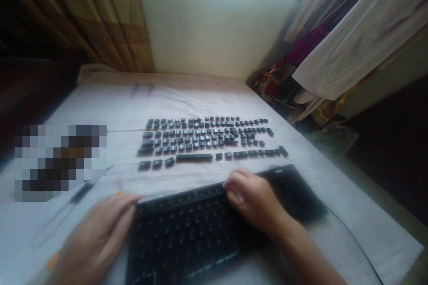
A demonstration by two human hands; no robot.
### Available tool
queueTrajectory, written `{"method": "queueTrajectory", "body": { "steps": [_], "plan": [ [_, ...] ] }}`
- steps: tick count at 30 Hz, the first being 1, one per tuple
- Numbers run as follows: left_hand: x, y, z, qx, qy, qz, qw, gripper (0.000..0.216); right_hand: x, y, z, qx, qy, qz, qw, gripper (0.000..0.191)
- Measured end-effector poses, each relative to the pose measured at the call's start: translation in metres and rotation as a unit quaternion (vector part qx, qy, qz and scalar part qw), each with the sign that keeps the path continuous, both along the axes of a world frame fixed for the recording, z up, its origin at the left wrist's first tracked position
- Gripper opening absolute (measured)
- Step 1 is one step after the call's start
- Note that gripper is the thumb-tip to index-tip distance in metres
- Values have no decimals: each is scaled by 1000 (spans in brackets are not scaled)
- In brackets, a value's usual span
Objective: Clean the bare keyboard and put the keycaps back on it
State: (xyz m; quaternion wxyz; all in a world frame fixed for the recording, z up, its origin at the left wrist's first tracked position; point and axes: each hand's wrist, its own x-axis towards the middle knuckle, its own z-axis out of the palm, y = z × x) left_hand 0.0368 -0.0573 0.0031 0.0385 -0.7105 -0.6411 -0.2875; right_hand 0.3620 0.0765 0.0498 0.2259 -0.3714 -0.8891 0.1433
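Observation:
A black keyboard (187, 227) with its keycaps off lies at a slant in front of me on the white cloth; bare key sockets show across it. My left hand (96, 231) is closed at its upper left corner, fingertips and thumb against the edge. At the keyboard's top edge, right of the middle, my right hand (254, 200) is curled with its fingers bent over the rim. Beyond the keyboard, loose black keycaps (190, 136) are laid out in rows, and the long space bar (194, 157) sits in the nearest row.
A white cloth (110, 98) covers the surface. At left lies a blurred-out object (63, 160), with a dark slim item on a looped cord (82, 193) nearby. The keyboard's cable (354, 240) runs off right. Clothes (347, 44) hang at right; a curtain (110, 18) hangs at left.

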Motion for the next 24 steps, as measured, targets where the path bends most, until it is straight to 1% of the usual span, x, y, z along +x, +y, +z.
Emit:
{"method": "queueTrajectory", "body": {
  "steps": [3,7,11,14,19,21,24],
  "plan": [
    [2,1,2,17,-14,11,1000,29,1,1,0,-5,-4,-2,1000,19],
    [2,0,0,2,-9,12,1000,29,3,0,4,3,15,4,1000,18],
    [1,-2,-1,-1,-10,17,1000,30,6,0,11,25,49,2,998,17],
    [3,0,3,14,-11,15,1000,30,6,0,13,44,60,-4,997,16],
    [7,3,9,26,-15,10,1000,29,-1,-4,7,32,52,24,998,18],
    [6,2,8,19,-16,14,1000,29,-3,-5,3,27,46,37,998,18],
    [4,0,4,8,-20,19,1000,29,-6,-7,-1,22,30,38,999,18]
  ]
}}
